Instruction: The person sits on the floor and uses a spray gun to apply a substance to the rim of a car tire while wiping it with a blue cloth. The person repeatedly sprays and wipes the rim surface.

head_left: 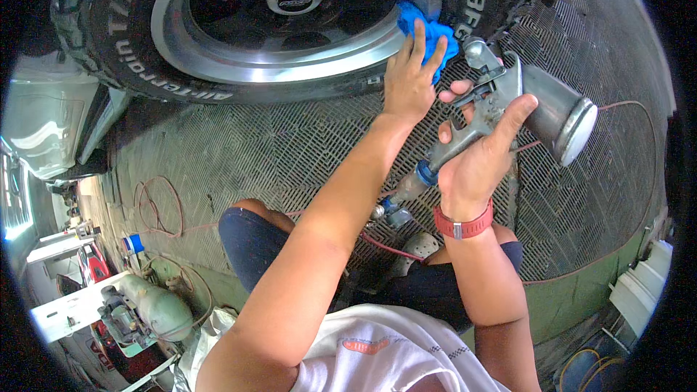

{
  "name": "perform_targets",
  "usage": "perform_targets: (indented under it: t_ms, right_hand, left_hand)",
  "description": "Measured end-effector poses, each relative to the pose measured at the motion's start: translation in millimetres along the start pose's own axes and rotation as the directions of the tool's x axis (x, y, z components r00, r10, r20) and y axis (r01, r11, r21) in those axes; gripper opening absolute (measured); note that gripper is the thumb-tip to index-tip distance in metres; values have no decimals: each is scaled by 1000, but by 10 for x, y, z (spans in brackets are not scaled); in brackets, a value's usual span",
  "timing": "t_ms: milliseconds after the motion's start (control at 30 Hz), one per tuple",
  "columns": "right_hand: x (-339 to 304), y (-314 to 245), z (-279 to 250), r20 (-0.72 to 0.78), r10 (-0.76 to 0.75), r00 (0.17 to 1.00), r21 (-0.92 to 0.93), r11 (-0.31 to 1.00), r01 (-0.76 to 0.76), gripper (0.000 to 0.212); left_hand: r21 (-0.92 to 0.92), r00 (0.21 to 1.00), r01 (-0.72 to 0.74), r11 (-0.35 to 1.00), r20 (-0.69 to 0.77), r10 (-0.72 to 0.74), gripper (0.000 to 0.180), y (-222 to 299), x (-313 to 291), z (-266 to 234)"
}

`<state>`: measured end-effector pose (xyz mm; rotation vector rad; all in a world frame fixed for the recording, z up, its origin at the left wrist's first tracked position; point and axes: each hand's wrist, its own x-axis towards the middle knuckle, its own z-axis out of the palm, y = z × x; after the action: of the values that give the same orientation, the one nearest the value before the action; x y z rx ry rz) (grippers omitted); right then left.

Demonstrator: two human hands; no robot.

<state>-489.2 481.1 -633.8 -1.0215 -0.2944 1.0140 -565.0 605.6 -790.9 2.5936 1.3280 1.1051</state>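
Observation:
My left hand (pixel 411 86) lies over a bunched blue cloth (pixel 444 35), its fingers gripping and pressing it against the right side of the wheel, where the silver rim (pixel 341 65) meets the black tyre (pixel 290 91). In my right hand (pixel 475 163) is a metal spray gun (pixel 494 101), held by its handle. The gun's grey cup (pixel 555 105) with a pale lid tilts to the right, and its nozzle end comes close to the tyre and the cloth. An air hose fitting with blue rings (pixel 425 173) runs down from the handle. My right wrist wears a red-banded watch (pixel 463 226).
Ribbed dark matting (pixel 305 138) covers the floor. A reddish hose (pixel 161 207) loops across the left. A green air compressor tank (pixel 161 307) stands at lower left, near a vehicle's pale body panel (pixel 51 127). White stacked containers (pixel 642 283) are at right.

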Motion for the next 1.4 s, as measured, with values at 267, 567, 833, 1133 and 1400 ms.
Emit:
perform_targets:
  t_ms: [267,567,833,1133,1400]
  right_hand:
    - [-162,120,192,73,231,970,-23,973,-230,71]
    - [-228,483,368,202,531,823,-186,846,-499,69]
    - [-296,682,565,301,596,745,-240,803,-545,71]
    - [-283,506,568,301,519,800,-230,854,-467,69]
    - [-274,60,447,301,140,943,-107,988,-113,72]
  left_hand:
    - [483,690,-255,838,698,-192,37,-1518,-999,-759]
    - [670,553,-585,457,742,-379,45,-2267,-882,-2713]
    - [819,758,-529,222,573,-312,48,-1664,-340,-3911]
    - [923,975,-195,331,220,-39,61,-990,171,-4037]
    - [-206,766,433,878,-430,-478,22,-457,706,-2526]
